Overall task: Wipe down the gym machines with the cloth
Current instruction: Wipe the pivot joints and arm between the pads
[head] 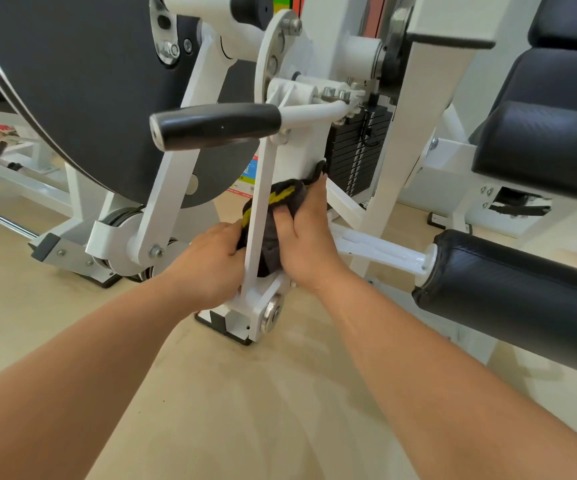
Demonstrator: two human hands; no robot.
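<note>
Floor point(245, 393): pale beige, under everything.

Gym machine point(415, 109): white painted steel frame, standing on the floor and filling the upper half of the view.

Round cover point(82, 81): dark grey, large, upper left, mounted on the machine.

Seat pads point(539, 143): black upholstery, far right, stacked one above another.

Roller pad point(522, 289): black, cylindrical, lower right, on a white axle that points toward my hands.

Weight stack point(356, 157): black plates, behind the frame at centre.

Handle point(217, 124): black grip on a white arm, lying level above my hands.

Link bar point(261, 216): narrow, white, running from just below the handle down to a pivot with a silver bolt near the floor.

Right hand point(307, 244): to the right of the bar, fingers curled over the cloth and gripping it.

Left hand point(210, 265): to the left of the bar, fingers closed on the cloth's near edge; the fingertips are partly hidden by the bar.

Cloth point(280, 199): dark grey with a yellow stripe, bunched around the back of the bar, between my two hands.
</note>
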